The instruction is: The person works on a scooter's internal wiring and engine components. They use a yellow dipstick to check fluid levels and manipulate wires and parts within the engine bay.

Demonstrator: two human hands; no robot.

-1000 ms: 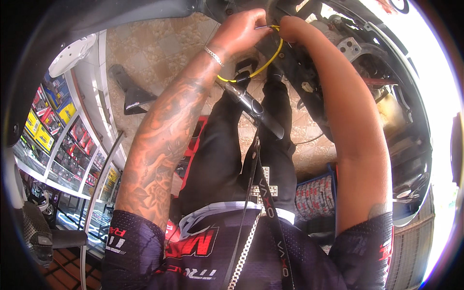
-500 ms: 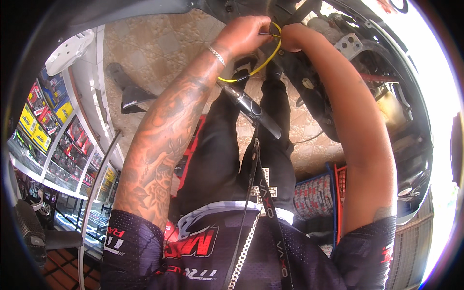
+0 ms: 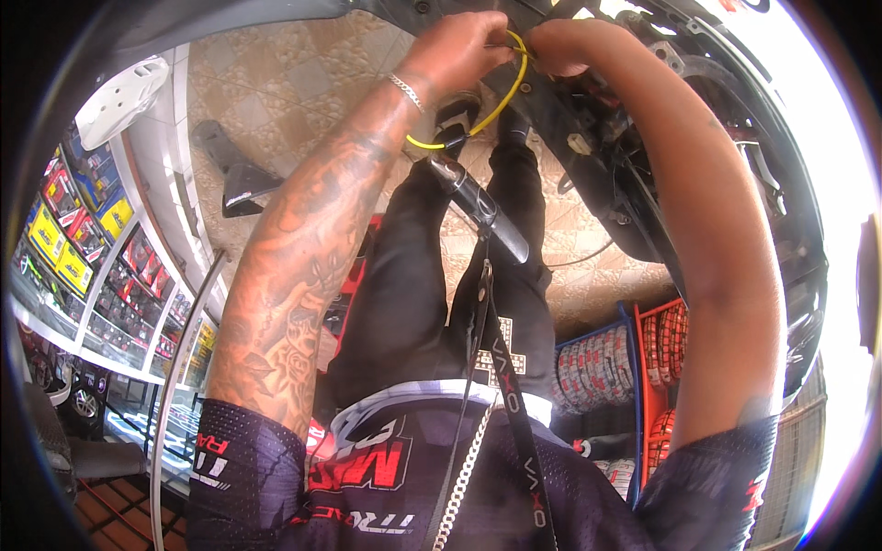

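At the top centre, both hands meet at a thin yellow cable [image 3: 511, 87], looping down past a black sleeve [image 3: 456, 140]. My left hand [image 3: 464, 50] pinches the cable near its top. My right hand [image 3: 565, 48] has curled fingers at the cable's right side, fingertips partly hidden. Below the loop hangs a black tubular piece [image 3: 487, 220] with a shiny upper end, over my legs. A dark vehicle body [image 3: 588, 174] with exposed parts lies behind and to the right of my hands.
A glass display case [image 3: 87, 257] of boxed goods lines the left, beside a metal rail [image 3: 184, 358]. A dark plastic panel [image 3: 243, 200] lies on the tiled floor [image 3: 248, 83]. Blue [image 3: 627, 321] and orange [image 3: 643, 404] racks of rolled items stand at lower right.
My hands dipped slightly, then rose again with the cable. My right arm has shifted rightward, and more of the orange rack shows beside it.
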